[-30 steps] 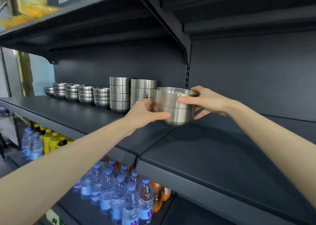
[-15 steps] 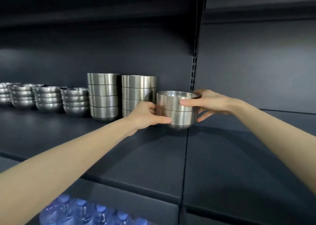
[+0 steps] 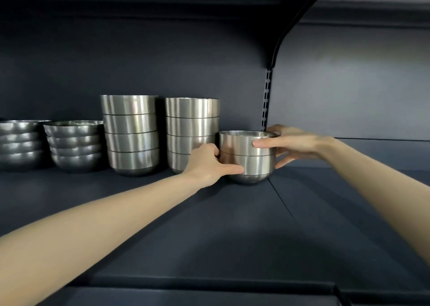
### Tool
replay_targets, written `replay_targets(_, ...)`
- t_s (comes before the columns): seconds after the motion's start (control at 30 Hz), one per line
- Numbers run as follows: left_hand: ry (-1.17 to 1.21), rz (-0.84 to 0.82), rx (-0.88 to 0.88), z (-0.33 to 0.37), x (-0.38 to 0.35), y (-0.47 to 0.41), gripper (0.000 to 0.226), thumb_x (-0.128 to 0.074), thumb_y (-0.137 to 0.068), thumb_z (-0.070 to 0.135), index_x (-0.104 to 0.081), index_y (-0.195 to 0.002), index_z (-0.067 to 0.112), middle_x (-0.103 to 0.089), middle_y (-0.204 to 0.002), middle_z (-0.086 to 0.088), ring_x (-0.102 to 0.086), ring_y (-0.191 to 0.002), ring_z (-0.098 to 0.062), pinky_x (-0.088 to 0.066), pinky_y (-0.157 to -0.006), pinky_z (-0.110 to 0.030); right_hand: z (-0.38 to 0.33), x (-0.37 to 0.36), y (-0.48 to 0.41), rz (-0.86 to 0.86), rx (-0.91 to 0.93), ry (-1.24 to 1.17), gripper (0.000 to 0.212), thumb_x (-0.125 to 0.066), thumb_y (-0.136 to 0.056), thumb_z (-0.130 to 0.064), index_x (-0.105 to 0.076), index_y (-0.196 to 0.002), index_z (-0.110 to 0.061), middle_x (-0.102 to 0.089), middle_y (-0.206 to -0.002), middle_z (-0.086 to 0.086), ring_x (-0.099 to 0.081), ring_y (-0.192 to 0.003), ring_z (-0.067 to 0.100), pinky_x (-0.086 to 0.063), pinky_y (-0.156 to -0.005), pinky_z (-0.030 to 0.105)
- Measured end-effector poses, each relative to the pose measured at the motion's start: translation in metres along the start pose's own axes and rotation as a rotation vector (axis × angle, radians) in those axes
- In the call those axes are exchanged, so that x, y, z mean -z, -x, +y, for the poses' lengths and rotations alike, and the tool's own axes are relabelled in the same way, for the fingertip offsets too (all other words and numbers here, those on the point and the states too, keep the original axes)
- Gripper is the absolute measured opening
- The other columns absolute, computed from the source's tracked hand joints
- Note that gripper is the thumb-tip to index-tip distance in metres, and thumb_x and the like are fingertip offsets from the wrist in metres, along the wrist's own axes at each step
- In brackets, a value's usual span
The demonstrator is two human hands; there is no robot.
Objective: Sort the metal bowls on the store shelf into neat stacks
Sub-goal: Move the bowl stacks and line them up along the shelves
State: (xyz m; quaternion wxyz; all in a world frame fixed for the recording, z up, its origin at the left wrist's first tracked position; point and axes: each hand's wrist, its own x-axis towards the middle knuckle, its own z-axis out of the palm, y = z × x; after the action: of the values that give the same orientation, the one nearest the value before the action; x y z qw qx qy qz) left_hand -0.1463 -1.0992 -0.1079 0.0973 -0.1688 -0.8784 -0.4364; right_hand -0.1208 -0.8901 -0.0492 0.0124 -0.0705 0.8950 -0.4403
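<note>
Now your left hand [image 3: 204,163] and right hand [image 3: 293,146] both clasp the two-bowl stack [image 3: 247,156] at the far side of the shelf [image 3: 232,224], just right of a four-bowl stack [image 3: 192,128]. You seem to be placing it; next, settle it level, then let go.

Only one view is provided: a wide-angle camera worn on the head, aimed forward and slightly down into the shelf [image 3: 209,224] from close by. The back panel [image 3: 162,61] is faced nearly squarely. The left hand [image 3: 204,163], the right hand [image 3: 295,145] and the two-bowl stack [image 3: 246,156] gripped between them are framed just right of centre.
</note>
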Motion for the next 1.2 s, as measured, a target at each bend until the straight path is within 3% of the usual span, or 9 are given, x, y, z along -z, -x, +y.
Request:
replay_targets(0.17, -0.033, 0.044, -0.048, -0.004, -0.003, -0.004, 0.056, -0.085, -0.066, 0.035, -0.061, -0.102, 0.000, -0.067, -0.097, -0.014, -0.064, -0.094, -0.025, -0.052, -0.084, -0.037, 0.005, -0.006, -0.005, 0.036, -0.035, -0.019, 0.079, -0.077, -0.059, -0.044, -0.046, -0.127, -0.020, -0.065, -0.116, -0.003, -0.065, -0.105, 0.018, -0.055, -0.088, 0.046)
replay_targets(0.37, -0.054, 0.036, -0.067, -0.006, -0.002, -0.011, 0.047, -0.084, -0.069, 0.034, -0.061, -0.092, 0.001, -0.069, -0.095, -0.022, -0.064, -0.093, -0.031, -0.052, -0.083, -0.043, 0.009, -0.006, -0.012, 0.037, -0.018, -0.040, 0.052, -0.076, -0.068, -0.041, -0.052, -0.111, -0.027, -0.066, -0.114, -0.005, -0.064, -0.106, 0.018, -0.052, -0.093, 0.049)
replay_targets(0.47, -0.072, 0.039, -0.068, -0.008, -0.004, -0.013, 0.040, -0.082, -0.071, 0.035, -0.057, -0.088, 0.009, -0.069, -0.096, -0.023, -0.064, -0.093, -0.031, -0.052, -0.084, -0.044, 0.012, -0.005, -0.018, 0.039, -0.018, -0.022, 0.063, -0.077, -0.065, -0.046, -0.051, -0.119, -0.024, -0.067, -0.116, -0.003, -0.065, -0.106, 0.019, -0.053, -0.091, 0.049)
replay_targets(0.6, -0.061, 0.042, -0.048, -0.013, -0.006, -0.017, 0.048, -0.080, -0.073, 0.038, -0.063, -0.097, 0.000, -0.069, -0.093, -0.017, -0.064, -0.091, -0.027, -0.052, -0.085, -0.043, 0.015, -0.005, -0.024, 0.029, -0.002, -0.023, 0.048, -0.076, -0.074, -0.043, -0.052, -0.113, -0.030, -0.066, -0.118, -0.006, -0.065, -0.106, 0.017, -0.054, -0.090, 0.047)
replay_targets(0.67, -0.074, 0.044, -0.053, -0.014, -0.007, -0.019, 0.042, -0.079, -0.074, 0.038, -0.061, -0.092, 0.005, -0.069, -0.093, -0.018, -0.063, -0.093, -0.027, -0.051, -0.086, -0.044, 0.016, -0.004, -0.028, 0.019, 0.002, -0.015, 0.044, -0.076, -0.074, -0.044, -0.053, -0.110, -0.032, -0.066, -0.116, -0.006, -0.065, -0.107, 0.017, -0.055, -0.089, 0.047)
replay_targets(0.77, -0.093, 0.047, -0.061, -0.013, -0.008, -0.019, 0.038, -0.079, -0.075, 0.037, -0.055, -0.087, 0.010, -0.070, -0.093, -0.020, -0.061, -0.095, -0.027, -0.050, -0.086, -0.044, 0.017, -0.003, -0.031, 0.026, -0.001, -0.001, 0.062, -0.079, -0.068, -0.050, -0.051, -0.118, -0.028, -0.065, -0.118, -0.006, -0.063, -0.108, 0.018, -0.055, -0.088, 0.047)
replay_targets(0.9, -0.101, 0.045, -0.061, -0.012, -0.008, -0.019, 0.039, -0.079, -0.075, 0.037, -0.055, -0.087, 0.009, -0.070, -0.092, -0.020, -0.062, -0.093, -0.027, -0.051, -0.086, -0.044, 0.018, -0.004, -0.031, 0.024, 0.006, 0.004, 0.054, -0.074, -0.074, -0.046, -0.050, -0.118, -0.028, -0.063, -0.118, -0.006, -0.062, -0.108, 0.017, -0.055, -0.089, 0.046)
replay_targets(1.03, -0.067, 0.038, -0.056, -0.013, -0.007, -0.020, 0.044, -0.080, -0.074, 0.036, -0.063, -0.093, 0.000, -0.070, -0.089, -0.023, -0.063, -0.089, -0.030, -0.051, -0.084, -0.046, 0.018, -0.003, -0.031, 0.036, -0.008, 0.024, 0.075, -0.076, -0.067, -0.052, -0.044, -0.128, -0.022, -0.061, -0.122, -0.005, -0.061, -0.110, 0.019, -0.055, -0.089, 0.046)
replay_targets(1.2, -0.066, 0.031, -0.056, -0.013, -0.007, -0.019, 0.045, -0.080, -0.074, 0.035, -0.062, -0.096, -0.001, -0.070, -0.088, -0.021, -0.062, -0.093, -0.030, -0.051, -0.085, -0.046, 0.019, -0.004, -0.031, 0.037, -0.005, 0.009, 0.070, -0.074, -0.072, -0.049, -0.043, -0.129, -0.022, -0.060, -0.122, -0.005, -0.062, -0.108, 0.018, -0.055, -0.089, 0.046)
